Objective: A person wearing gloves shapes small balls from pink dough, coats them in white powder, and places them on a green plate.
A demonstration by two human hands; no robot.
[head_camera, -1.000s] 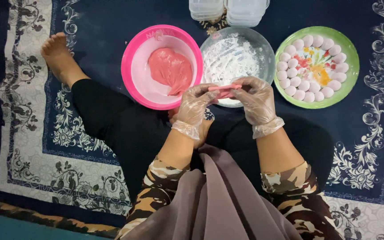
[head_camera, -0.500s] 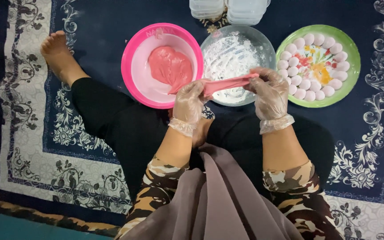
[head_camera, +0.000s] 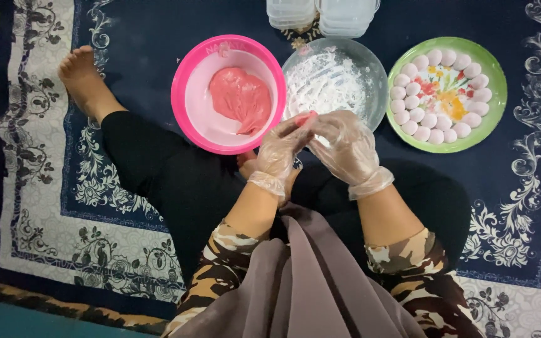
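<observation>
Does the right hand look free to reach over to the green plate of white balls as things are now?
Probably not at once: the right hand and left hand are pinched together on a small pink dough piece. Otherwise the way to the green plate looks open.

1. left hand (head_camera: 281, 148) in a clear glove, fingers curled, fingertips meeting the right's.
2. right hand (head_camera: 344, 147) gloved too, fingers bent inward, pinching together with the left.
3. both forearms bare, raised from camouflage sleeves, wrists angled toward each other.
</observation>
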